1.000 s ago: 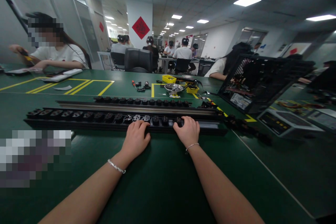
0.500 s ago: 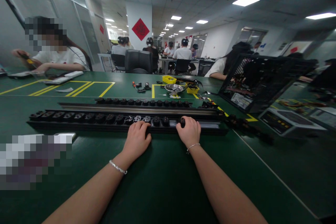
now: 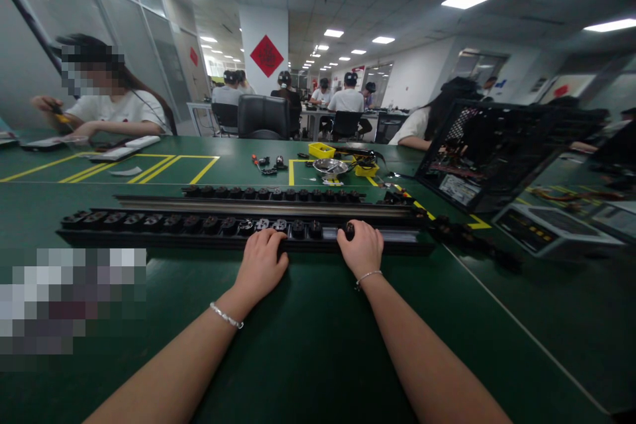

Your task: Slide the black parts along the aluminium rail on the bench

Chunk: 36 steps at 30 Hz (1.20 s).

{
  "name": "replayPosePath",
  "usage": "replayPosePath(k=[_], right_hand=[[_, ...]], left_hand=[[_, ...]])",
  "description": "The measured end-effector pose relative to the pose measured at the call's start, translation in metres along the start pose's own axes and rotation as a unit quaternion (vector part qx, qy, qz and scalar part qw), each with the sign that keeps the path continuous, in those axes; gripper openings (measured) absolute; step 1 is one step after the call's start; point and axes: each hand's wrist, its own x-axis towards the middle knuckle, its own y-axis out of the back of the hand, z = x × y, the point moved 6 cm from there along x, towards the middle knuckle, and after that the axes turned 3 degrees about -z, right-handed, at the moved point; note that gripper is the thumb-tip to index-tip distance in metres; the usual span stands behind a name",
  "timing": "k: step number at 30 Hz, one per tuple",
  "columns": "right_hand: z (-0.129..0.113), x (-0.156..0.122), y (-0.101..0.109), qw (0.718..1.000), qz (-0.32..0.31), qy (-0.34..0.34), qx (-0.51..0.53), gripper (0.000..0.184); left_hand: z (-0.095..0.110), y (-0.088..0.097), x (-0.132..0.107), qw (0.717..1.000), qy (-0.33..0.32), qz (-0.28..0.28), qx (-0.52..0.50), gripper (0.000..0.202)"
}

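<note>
Across the green table in front of me lies a long black power strip housing (image 3: 199, 240) with a row of round black socket modules (image 3: 172, 223) set in it. My left hand (image 3: 262, 264) grips its near edge near the middle, fingers over the top and thumb in front. Farther right, my right hand (image 3: 362, 248) is closed around a black socket module (image 3: 350, 231) over the bare channel (image 3: 405, 236). The palm hides part of that module, so I cannot tell whether it is seated. Behind the housing is a second row of sockets (image 3: 263, 194).
A metal dish (image 3: 330, 167) and yellow bins (image 3: 321, 150) stand farther back. An open computer case (image 3: 477, 152) and a power supply unit (image 3: 549, 228) are at the right, with dark cables (image 3: 472, 244) nearby. Co-workers sit at the far left and behind the case.
Both hands keep their places on the housing, with the right still at the same socket module. The whole view has shifted very slightly.
</note>
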Motion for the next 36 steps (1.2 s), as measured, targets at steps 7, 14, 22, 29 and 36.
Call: replayPosePath(k=[7, 14, 22, 29, 36], right_hand=[[0.0048, 0.0, -0.0007, 0.999, 0.034, -0.001, -0.008, 0.035], [0.004, 0.0008, 0.0005, 1.0, 0.021, -0.007, -0.002, 0.036], [0.0061, 0.0022, 0.0017, 1.0, 0.01, -0.024, -0.009, 0.036], [0.0055, 0.0011, 0.0034, 1.0, 0.006, -0.024, -0.016, 0.039], [0.0075, 0.0018, 0.0011, 0.999, 0.012, -0.03, -0.016, 0.038]], left_hand=[[0.0011, 0.0005, 0.0003, 1.0, 0.003, -0.001, 0.01, 0.031], [0.0, 0.0006, 0.0, 1.0, 0.001, 0.003, 0.006, 0.031], [0.0, 0.0004, 0.0001, 1.0, 0.0, 0.003, 0.004, 0.032], [0.0005, 0.0012, -0.0002, 1.0, 0.0, 0.004, 0.004, 0.032], [0.0014, 0.0011, 0.0004, 1.0, 0.004, -0.007, 0.012, 0.032]])
